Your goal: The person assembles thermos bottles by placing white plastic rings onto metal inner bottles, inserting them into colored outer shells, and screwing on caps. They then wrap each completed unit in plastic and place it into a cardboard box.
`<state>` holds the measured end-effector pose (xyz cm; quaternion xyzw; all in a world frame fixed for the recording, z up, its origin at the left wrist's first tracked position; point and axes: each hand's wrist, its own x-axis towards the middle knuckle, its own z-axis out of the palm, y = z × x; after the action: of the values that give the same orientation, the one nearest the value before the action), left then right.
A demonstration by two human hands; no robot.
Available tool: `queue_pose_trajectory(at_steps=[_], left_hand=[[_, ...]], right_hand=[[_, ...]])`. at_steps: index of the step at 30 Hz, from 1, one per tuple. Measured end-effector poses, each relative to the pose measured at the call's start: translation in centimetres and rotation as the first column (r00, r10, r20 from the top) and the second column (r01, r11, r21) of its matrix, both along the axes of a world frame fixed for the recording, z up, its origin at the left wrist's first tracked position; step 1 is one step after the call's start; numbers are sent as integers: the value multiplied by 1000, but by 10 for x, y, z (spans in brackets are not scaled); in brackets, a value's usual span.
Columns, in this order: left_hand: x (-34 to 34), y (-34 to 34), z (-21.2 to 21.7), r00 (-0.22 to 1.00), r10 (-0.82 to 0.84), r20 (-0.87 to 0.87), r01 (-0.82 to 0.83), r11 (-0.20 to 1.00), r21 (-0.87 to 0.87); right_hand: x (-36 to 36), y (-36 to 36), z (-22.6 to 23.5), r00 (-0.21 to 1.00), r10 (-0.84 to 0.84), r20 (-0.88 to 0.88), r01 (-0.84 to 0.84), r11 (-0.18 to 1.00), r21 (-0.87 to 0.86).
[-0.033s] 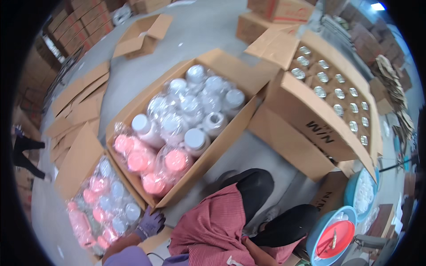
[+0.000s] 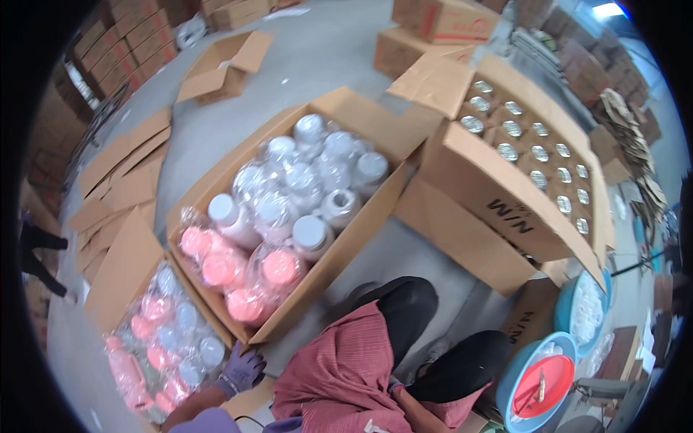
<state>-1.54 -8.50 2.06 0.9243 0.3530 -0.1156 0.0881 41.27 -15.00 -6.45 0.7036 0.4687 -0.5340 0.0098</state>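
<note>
I watch the large open carton (image 2: pixel 339 252) in the middle, white bottles (image 2: pixel 310 234) inside, pink bottles (image 2: pixel 280 267) at its near end. Since the last picture only my view shifts slightly; the packing stays unchanged. Left hand (image 2: pixel 242 369), fingers half bent, is by the near corner; right hand (image 2: pixel 395 387) is mostly hidden. Their grip I cannot tell.

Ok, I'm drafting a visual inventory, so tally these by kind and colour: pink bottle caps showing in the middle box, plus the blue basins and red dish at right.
Pink bottle caps: 4
Blue basins: 2
Red dish: 1
Total: 7
</note>
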Motion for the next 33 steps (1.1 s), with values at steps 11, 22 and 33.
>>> queue_pose_trajectory(at_steps=[11,22,33], left_hand=[[218,198,148,647,-114,754,-166,944,285],[468,443,158,663,108,741,-472,828,302],[479,575,-147,-196,517,833,-219,805,-551]], right_hand=[[155,135,342,841,-536,74,1,137,991],[416,184,209,277,-842,463,25,488,872],[564,263,52,-161,-508,-846,415,-813,409]])
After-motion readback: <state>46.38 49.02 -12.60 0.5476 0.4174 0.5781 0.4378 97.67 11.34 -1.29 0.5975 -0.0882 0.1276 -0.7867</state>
